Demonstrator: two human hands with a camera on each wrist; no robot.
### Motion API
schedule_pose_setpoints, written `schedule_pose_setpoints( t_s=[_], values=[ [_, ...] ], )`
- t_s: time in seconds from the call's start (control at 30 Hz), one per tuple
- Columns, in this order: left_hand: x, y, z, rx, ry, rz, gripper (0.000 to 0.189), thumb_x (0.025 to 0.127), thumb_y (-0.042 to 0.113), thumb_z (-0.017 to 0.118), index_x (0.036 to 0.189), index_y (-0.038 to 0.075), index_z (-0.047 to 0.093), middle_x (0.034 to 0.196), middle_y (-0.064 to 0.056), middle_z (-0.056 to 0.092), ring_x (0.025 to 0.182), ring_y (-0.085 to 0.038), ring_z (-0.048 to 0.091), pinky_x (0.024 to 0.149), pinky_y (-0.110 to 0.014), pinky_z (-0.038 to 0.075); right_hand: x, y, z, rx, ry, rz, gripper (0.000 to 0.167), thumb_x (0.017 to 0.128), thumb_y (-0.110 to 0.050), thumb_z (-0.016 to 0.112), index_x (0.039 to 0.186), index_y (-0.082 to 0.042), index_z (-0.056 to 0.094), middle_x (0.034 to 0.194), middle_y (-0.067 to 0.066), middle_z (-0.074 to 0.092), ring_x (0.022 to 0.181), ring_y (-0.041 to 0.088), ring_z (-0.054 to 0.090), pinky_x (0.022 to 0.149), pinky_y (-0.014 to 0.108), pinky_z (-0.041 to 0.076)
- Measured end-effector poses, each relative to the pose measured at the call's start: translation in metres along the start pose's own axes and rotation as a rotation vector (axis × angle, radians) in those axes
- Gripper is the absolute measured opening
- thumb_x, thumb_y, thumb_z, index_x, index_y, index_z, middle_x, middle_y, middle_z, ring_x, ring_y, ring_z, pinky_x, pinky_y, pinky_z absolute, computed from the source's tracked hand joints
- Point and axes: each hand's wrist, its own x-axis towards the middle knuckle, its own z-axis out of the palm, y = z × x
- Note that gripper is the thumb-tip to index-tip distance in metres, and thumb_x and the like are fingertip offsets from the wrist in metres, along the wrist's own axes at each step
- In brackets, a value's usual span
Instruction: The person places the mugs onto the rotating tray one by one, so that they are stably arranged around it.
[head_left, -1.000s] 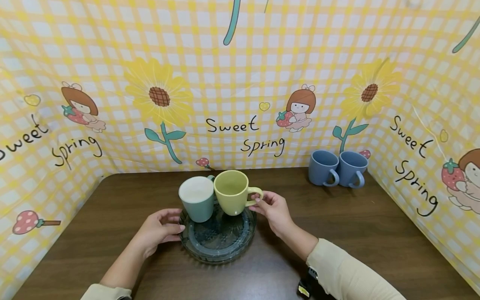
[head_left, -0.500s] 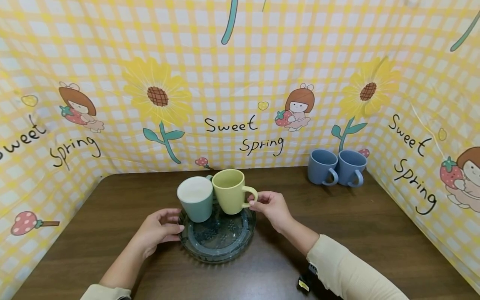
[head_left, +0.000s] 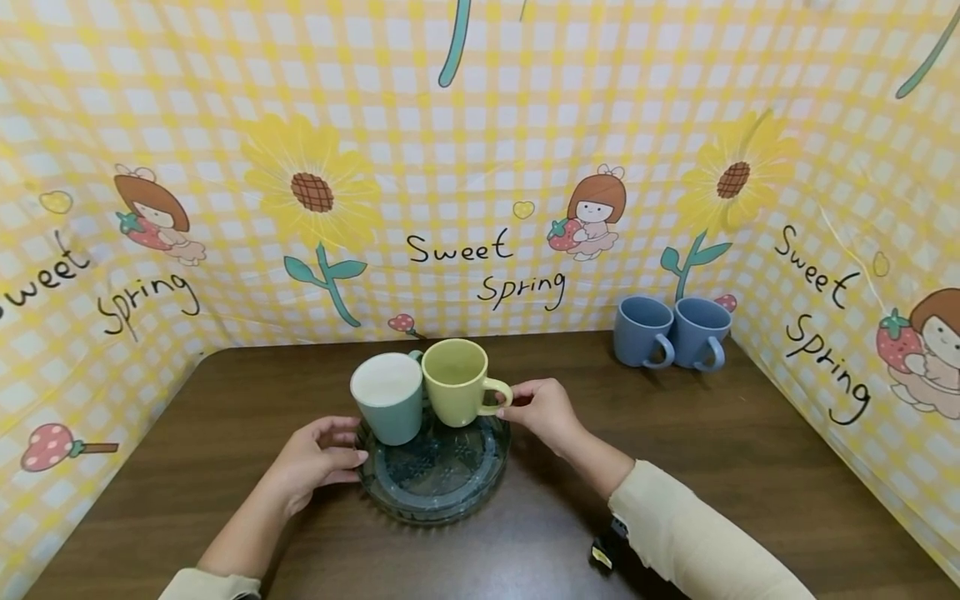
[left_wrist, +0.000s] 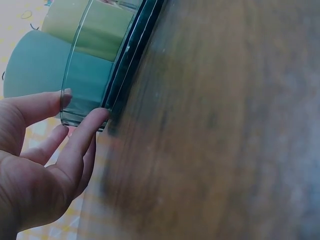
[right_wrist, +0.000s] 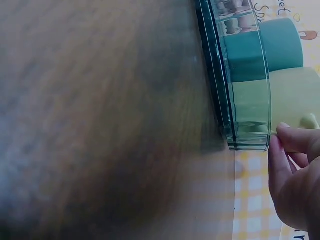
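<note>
In the head view, a round, clear dark glass tray with a raised wall stands on the table. A teal mug with a white inside stands upright at its back left. Right beside that mug, a yellow-green mug stands upright at the tray's back, handle to the right. My left hand grips the tray's left side, thumb at the rim and a finger low on the outer wall. My right hand pinches the yellow-green mug's handle, close by the tray's right rim.
Two blue mugs stand side by side at the table's back right, handles toward the front right. Yellow checked cloth walls in the back and both sides of the brown table. A small black object lies near my right sleeve.
The yellow-green mug has shifted slightly left on the tray, closer against the teal mug, and my right hand has moved with its handle. My left hand keeps its grip on the tray.
</note>
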Motion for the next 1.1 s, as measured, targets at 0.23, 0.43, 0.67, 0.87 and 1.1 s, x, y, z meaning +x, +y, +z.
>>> schedule_pose_setpoints(
  t_s=[0.23, 0.43, 0.67, 0.87, 1.1],
  values=[
    [-0.003, 0.001, 0.0, -0.013, -0.004, -0.002, 0.067, 0.084, 0.002, 0.074, 0.138, -0.009, 0.037, 0.127, -0.026, 0.04, 0.093, -0.021, 0.062, 0.08, -0.044, 0.058, 0.004, -0.003, 0.001, 0.002, -0.02, 0.017, 0.017, 0.075, 0.006, 0.08, 0.091, 0.007, 0.074, 0.084, 0.013, 0.071, 0.082, 0.025, 0.065, 0.065, 0.024, 0.056],
    [-0.005, 0.003, -0.004, 0.014, -0.016, -0.014, 0.066, 0.085, 0.002, 0.074, 0.138, -0.01, 0.038, 0.124, -0.025, 0.046, 0.093, -0.022, 0.063, 0.082, -0.043, 0.058, 0.005, 0.001, -0.002, 0.069, -0.049, -0.007, 0.022, 0.075, 0.007, 0.079, 0.096, 0.009, 0.072, 0.087, 0.016, 0.071, 0.079, 0.02, 0.065, 0.066, 0.022, 0.055],
    [-0.003, 0.007, -0.011, 0.045, -0.028, 0.032, 0.059, 0.089, 0.003, 0.069, 0.137, -0.015, 0.04, 0.128, -0.03, 0.049, 0.098, -0.022, 0.064, 0.084, -0.039, 0.058, 0.002, 0.005, -0.006, 0.191, -0.042, 0.021, 0.027, 0.077, 0.011, 0.076, 0.103, 0.011, 0.069, 0.097, 0.022, 0.07, 0.084, 0.019, 0.068, 0.073, 0.024, 0.057],
    [0.003, 0.01, -0.013, 0.048, -0.017, 0.069, 0.052, 0.093, 0.001, 0.063, 0.137, -0.016, 0.042, 0.135, -0.031, 0.047, 0.112, -0.025, 0.06, 0.09, -0.035, 0.055, -0.001, 0.005, -0.014, 0.22, -0.034, 0.036, 0.028, 0.078, 0.01, 0.076, 0.105, 0.009, 0.069, 0.099, 0.018, 0.071, 0.086, 0.018, 0.068, 0.075, 0.025, 0.057],
    [0.009, 0.011, -0.014, 0.046, -0.06, 0.034, 0.061, 0.093, 0.006, 0.065, 0.143, -0.013, 0.035, 0.144, -0.03, 0.039, 0.121, -0.03, 0.053, 0.091, -0.037, 0.054, -0.006, 0.009, -0.027, 0.233, -0.052, 0.053, 0.03, 0.081, 0.005, 0.075, 0.11, 0.01, 0.067, 0.106, 0.022, 0.068, 0.082, 0.02, 0.068, 0.074, 0.035, 0.06]
  ],
)
